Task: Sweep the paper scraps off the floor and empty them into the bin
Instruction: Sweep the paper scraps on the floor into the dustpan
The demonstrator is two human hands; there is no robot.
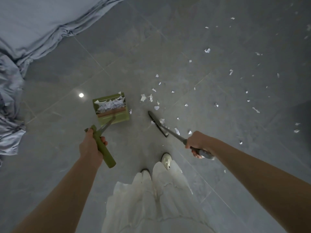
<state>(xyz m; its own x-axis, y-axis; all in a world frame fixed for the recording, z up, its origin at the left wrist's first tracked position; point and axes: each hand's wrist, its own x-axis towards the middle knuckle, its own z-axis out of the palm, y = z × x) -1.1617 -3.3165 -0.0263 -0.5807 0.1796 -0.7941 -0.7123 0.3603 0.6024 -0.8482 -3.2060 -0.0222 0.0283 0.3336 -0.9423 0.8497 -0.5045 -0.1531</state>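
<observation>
Now L hand [90,147] grips dustpan [111,108], R hand [196,143] broom [158,123]

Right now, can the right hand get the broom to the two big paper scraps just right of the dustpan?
Probably yes. The right hand holds the broom, whose head rests on bare floor just short of those scraps, with only smaller scraps between.

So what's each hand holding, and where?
Left hand grips the dustpan by its green handle; right hand grips the broom near the handle's top end.
</observation>
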